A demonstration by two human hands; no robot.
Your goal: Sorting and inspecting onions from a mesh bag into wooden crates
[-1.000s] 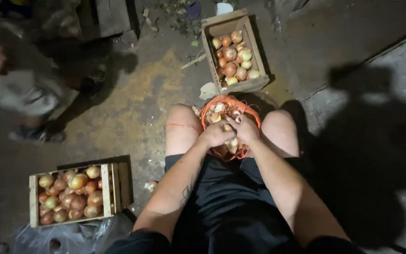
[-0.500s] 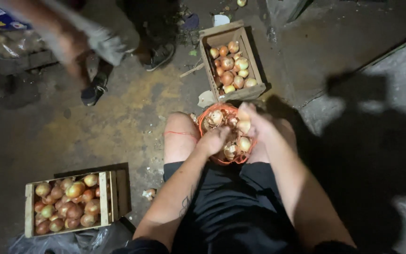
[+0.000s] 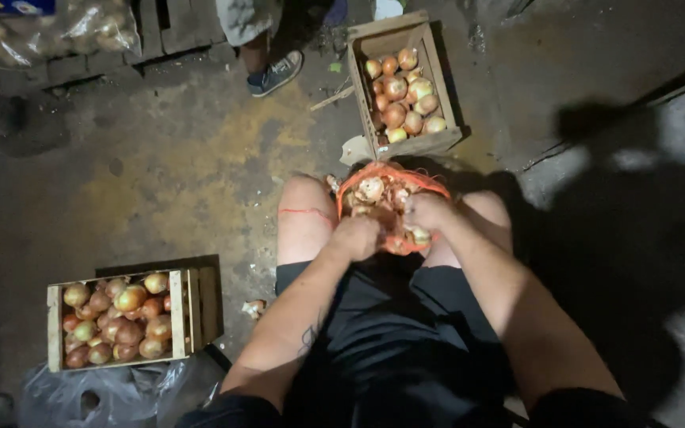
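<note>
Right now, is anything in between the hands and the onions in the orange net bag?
No. The left hand and right hand are both already in the open orange net bag, right on the onions. Nothing visible sits between them.

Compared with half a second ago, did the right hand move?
Yes. The right hand came down from the far rim of the orange net bag into the onions, closer to the left hand.
</note>
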